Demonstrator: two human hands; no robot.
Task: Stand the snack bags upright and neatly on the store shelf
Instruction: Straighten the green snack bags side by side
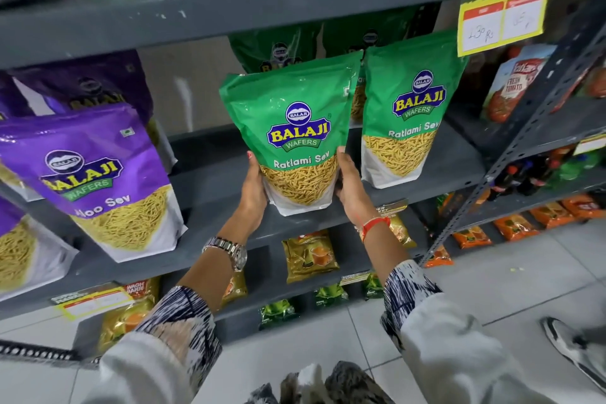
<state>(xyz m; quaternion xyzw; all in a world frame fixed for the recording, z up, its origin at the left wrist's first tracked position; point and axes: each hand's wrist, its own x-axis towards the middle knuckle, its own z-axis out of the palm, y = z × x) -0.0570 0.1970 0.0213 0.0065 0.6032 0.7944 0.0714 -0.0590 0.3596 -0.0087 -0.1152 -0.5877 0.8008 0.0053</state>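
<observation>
Holding the green bag (288, 138) by its lower sides, both hands, left (254, 188) and right (352, 188), should set its base flat on the shelf (210, 207), beside the standing bag (406, 108).

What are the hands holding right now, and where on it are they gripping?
A green Ratlami Sev bag, held by its lower side edges: left hand on its left edge, right hand on its right, the bag's base at the shelf front.

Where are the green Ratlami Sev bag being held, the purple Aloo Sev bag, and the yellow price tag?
Green Ratlami Sev bag held by both hands (288, 138): head view, on its logo.
Purple Aloo Sev bag (88, 170): head view, on its logo.
Yellow price tag (501, 18): head view, on its white price boxes.
</observation>
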